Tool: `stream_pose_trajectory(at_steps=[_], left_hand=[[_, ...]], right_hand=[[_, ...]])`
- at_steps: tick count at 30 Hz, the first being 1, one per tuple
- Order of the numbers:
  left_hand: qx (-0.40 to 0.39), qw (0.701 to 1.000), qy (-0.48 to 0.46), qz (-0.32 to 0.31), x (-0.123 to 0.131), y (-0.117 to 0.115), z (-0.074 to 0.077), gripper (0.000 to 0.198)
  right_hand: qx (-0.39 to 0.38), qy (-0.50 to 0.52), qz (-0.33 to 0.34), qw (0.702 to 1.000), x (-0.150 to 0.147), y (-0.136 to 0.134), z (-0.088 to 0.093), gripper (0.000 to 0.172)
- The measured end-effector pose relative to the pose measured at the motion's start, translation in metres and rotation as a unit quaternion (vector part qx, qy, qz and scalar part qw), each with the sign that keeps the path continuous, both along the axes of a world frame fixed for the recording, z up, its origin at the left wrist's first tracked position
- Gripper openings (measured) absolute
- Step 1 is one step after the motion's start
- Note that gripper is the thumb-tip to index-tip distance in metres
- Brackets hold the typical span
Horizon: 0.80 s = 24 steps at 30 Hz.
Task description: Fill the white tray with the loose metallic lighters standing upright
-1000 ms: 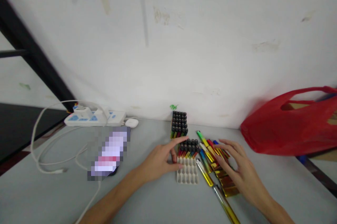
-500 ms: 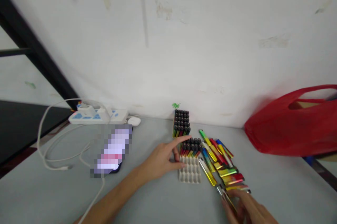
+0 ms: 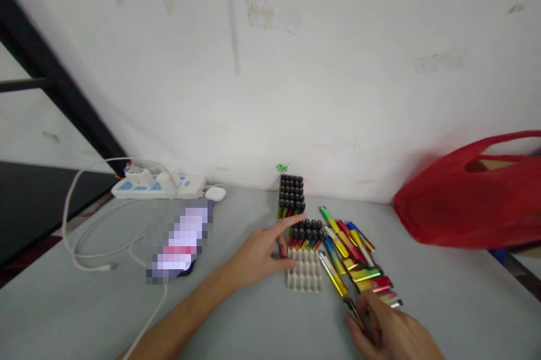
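The left hand (image 3: 260, 256) is at nine o'clock of the white tray (image 3: 305, 279) — thumb and pointing finger far apart, thumb by the tray's edge, finger over near the black-tipped tubes (image 3: 307, 234) that stand in its far end. At four o'clock, the right hand (image 3: 391, 323) is mostly closed, finger and thumb pinching a silver tube (image 3: 350, 307). More shiny tubes (image 3: 357, 275) lie from one to four o'clock. A full block (image 3: 291, 194) stands at twelve, a phone (image 3: 183, 241) lies at nine, and a red bag (image 3: 469, 202) sits at two.
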<state>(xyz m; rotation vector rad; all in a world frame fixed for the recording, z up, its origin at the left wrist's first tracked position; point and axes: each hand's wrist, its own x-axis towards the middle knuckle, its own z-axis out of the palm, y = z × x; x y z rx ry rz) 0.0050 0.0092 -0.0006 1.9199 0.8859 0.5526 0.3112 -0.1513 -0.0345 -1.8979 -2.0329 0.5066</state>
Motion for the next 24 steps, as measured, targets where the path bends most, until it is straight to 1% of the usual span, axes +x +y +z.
stream_pose_trajectory(at_steps=[3,5,7,8,10,12,14,17,19,24], left_hand=[[0.001,1.0,0.007,0.003,-0.001,0.0,-0.001,0.098],[-0.002,1.0,0.015,0.005,-0.001,0.0,-0.002,0.101],[-0.005,1.0,0.019,0.011,-0.002,0.0,-0.003,0.104],[-0.007,1.0,0.019,0.015,-0.002,0.0,-0.003,0.105],[-0.015,1.0,0.015,0.018,-0.002,0.0,-0.004,0.105],[-0.022,1.0,0.012,0.017,-0.003,0.0,-0.004,0.104],[-0.025,0.999,0.011,0.018,-0.003,0.0,-0.005,0.104],[-0.035,0.999,0.007,0.026,-0.002,-0.001,-0.006,0.108],[-0.042,0.999,0.003,0.031,-0.002,-0.001,-0.007,0.107],[-0.036,0.999,0.007,0.037,-0.001,-0.001,-0.009,0.092]], right_hand=[[0.034,0.063,0.01,0.997,-0.012,0.019,0.038,0.034],[0.062,0.125,0.002,0.99,-0.02,0.038,0.065,0.039],[0.085,0.177,0.003,0.981,-0.026,0.06,0.084,0.042],[0.092,0.201,0.0,0.975,-0.029,0.071,0.089,0.044],[0.102,0.255,-0.018,0.961,-0.034,0.092,0.091,0.046],[0.094,0.305,-0.025,0.947,-0.04,0.107,0.083,0.047],[0.115,0.318,-0.042,0.94,-0.046,0.113,0.071,0.045],[0.139,0.292,-0.063,0.944,-0.05,0.109,0.056,0.04],[0.142,0.262,-0.054,0.953,-0.049,0.104,0.051,0.038],[0.16,0.175,-0.014,0.971,-0.039,0.098,0.054,0.03]])
